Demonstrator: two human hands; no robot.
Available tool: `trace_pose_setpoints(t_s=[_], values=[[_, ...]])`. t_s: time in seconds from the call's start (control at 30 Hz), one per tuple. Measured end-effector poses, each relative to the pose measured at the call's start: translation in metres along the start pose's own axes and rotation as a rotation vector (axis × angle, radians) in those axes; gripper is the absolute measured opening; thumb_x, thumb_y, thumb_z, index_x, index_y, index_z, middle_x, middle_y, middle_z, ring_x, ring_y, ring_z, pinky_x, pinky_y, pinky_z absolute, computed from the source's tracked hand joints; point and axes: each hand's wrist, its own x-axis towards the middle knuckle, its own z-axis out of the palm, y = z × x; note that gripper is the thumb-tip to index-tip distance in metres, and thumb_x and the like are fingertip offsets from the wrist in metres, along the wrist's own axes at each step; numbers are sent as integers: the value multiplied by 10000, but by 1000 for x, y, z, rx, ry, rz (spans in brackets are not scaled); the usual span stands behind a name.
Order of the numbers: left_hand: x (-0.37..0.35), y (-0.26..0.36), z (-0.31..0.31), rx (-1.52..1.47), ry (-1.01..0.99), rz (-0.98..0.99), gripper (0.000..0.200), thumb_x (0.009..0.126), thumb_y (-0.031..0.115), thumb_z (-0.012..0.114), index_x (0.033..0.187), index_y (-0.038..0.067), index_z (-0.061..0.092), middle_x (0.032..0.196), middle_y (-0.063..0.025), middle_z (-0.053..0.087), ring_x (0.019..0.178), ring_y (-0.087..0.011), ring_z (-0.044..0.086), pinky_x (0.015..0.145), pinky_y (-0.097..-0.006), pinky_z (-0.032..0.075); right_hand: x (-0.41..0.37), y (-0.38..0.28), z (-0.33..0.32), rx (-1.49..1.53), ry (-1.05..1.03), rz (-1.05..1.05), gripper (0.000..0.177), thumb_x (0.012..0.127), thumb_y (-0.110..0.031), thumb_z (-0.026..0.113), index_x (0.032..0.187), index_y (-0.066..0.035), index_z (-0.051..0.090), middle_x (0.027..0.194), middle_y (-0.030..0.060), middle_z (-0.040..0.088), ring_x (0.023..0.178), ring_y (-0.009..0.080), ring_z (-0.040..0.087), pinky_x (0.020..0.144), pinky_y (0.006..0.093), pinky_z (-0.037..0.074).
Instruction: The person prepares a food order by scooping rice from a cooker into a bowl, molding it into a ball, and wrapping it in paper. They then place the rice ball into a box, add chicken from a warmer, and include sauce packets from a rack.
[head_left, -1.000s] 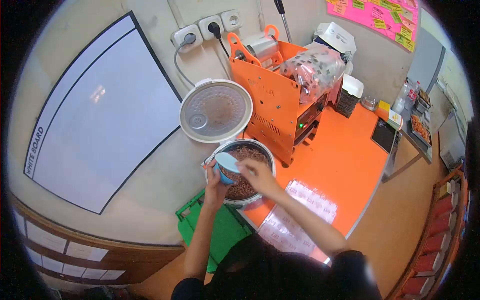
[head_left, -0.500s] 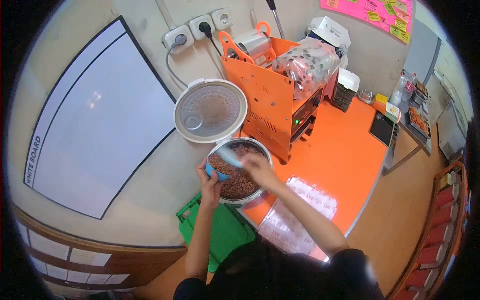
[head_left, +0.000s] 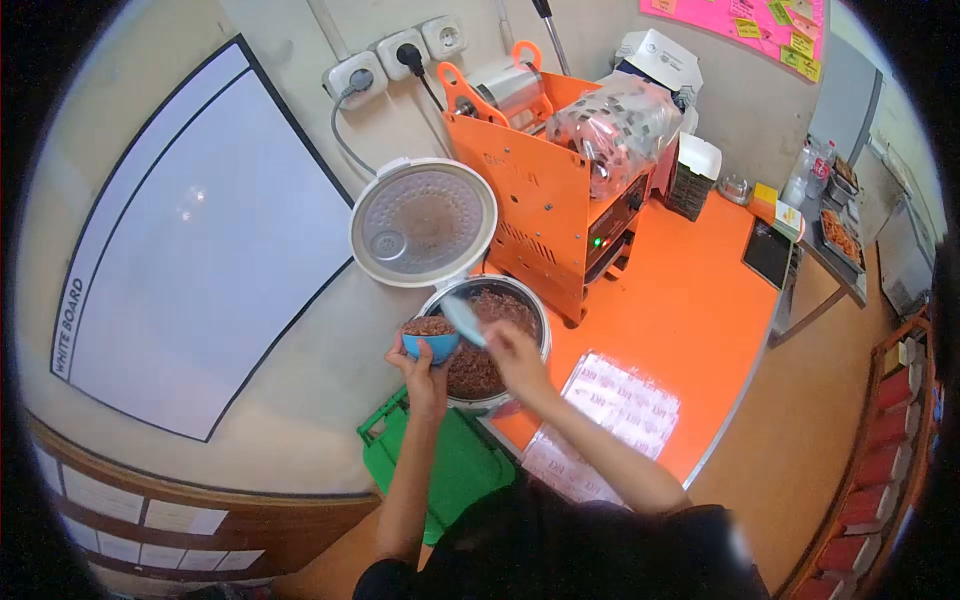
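Note:
A small blue bowl (head_left: 430,346) heaped with reddish-brown rice is held by my left hand (head_left: 424,376), its fingers around the underside. My right hand (head_left: 512,358) grips a pale blue paddle (head_left: 463,320), whose blade is raised just right of the bowl. Both hands are over the left and middle part of an open rice cooker (head_left: 545,345). Brown rice (head_left: 475,372) lies inside its pot. The cooker's round lid (head_left: 423,222) stands open behind, against the wall side.
An orange machine (head_left: 530,200) with a plastic-wrapped roll on top stands behind the cooker. Printed wrapping sheets (head_left: 620,405) lie on the orange table (head_left: 690,300) at right. Below the cooker is a green bin (head_left: 440,465). A black tablet (head_left: 767,252) lies near the far edge.
The bowl has come up level and slightly left, with its rice now heaped at the rim. The paddle has shifted a little lower and stands more upright beside it.

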Motion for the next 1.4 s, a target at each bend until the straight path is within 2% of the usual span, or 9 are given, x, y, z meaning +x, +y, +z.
trace_pose_setpoints(t_s=[0.17,0.3,0.4,0.5,0.6,0.73,0.97,1.17,1.4], values=[[1,-14,-19,150,-110,99,544,957,200,588,1334,177,197,1389,-92,250,1253,-284,376,977,-553,450,-10,-49,-10,-123,-242,366,296,984,-304,497,1022,-39,624,929,195,656,884,389,628,795,398,478],[-3,6,-27,-54,-107,-10,567,949,110,581,1352,175,187,1384,-111,284,1270,-278,371,1015,-529,423,20,4,-23,3,-302,15,256,946,-315,527,980,-94,651,876,159,667,872,346,638,768,427,481],[-19,25,-20,-288,-235,40,661,889,41,639,1355,166,186,1390,-111,304,1285,-274,370,1037,-512,400,46,-47,-32,-748,-355,269,215,923,-243,577,965,-48,658,868,81,660,900,276,610,820,373,465],[-33,28,-17,11,-328,212,760,801,-21,702,1341,163,200,1406,-113,291,1298,-269,365,1049,-489,387,51,-12,-28,-1192,-311,-358,244,902,-298,575,1003,-93,656,925,65,659,853,322,584,757,364,465],[-55,29,2,54,-147,122,863,708,-30,767,1328,165,200,1393,-117,295,1271,-258,387,1053,-459,387,31,-23,-30,-853,-87,-401,354,938,-402,527,1099,-106,633,925,49,656,790,257,576,657,320,437],[-95,-8,15,335,-332,199,828,674,44,827,1224,110,212,1263,-117,372,1173,-230,443,1007,-400,414,-52,-63,-67,573,-238,795,569,983,-549,383,1258,-77,541,1056,115,675,698,236,628,640,358,469],[-192,-145,3,767,-790,148,791,743,186,787,1304,-5,263,1256,-218,434,1223,-322,441,1044,-461,345,-200,5,-169,983,280,1012,605,980,-551,334,1348,-91,466,1314,117,544,1097,258,581,900,384,492],[-208,-177,-62,1103,-1312,322,451,817,205,646,1207,20,514,1419,-210,404,1335,-410,359,1065,-531,341,-215,48,-174,-678,257,440,573,884,-444,598,1360,-146,482,1165,181,563,1037,329,594,888,431,486],[-210,-182,-64,1119,-1318,408,424,807,189,666,1185,50,536,1366,-187,471,1248,-370,473,1030,-490,394,-215,76,-152,-1202,56,94,613,722,-443,728,1265,-198,586,1197,194,522,927,359,538,751,443,451]])
